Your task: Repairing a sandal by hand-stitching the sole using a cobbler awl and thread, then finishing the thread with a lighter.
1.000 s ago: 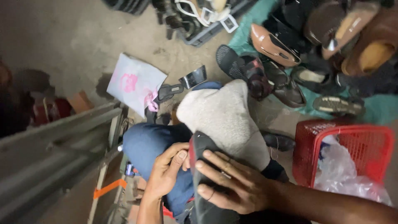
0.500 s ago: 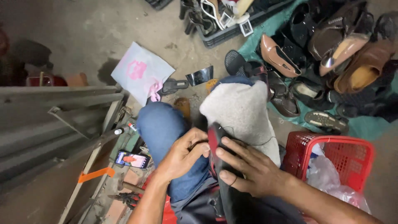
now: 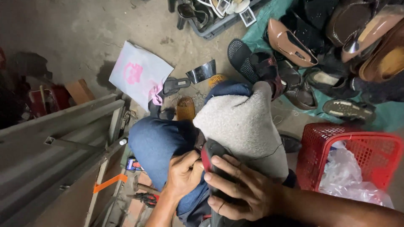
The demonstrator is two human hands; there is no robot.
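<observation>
Black shoe (image 3: pixel 219 168) (red-lined edge), right hand (image 3: pixel 242 189) gripping, left hand (image 3: pixel 183 174) pinching edge

One dark shoe (image 3: pixel 219 168), black with a red edge showing along its left side, stands roughly upright on the lap, between the blue-trousered knee and the cream cloth over the other knee. Only its upper end is visible; the lower part is hidden under the fingers. Fine surface detail cannot be made out.
</observation>
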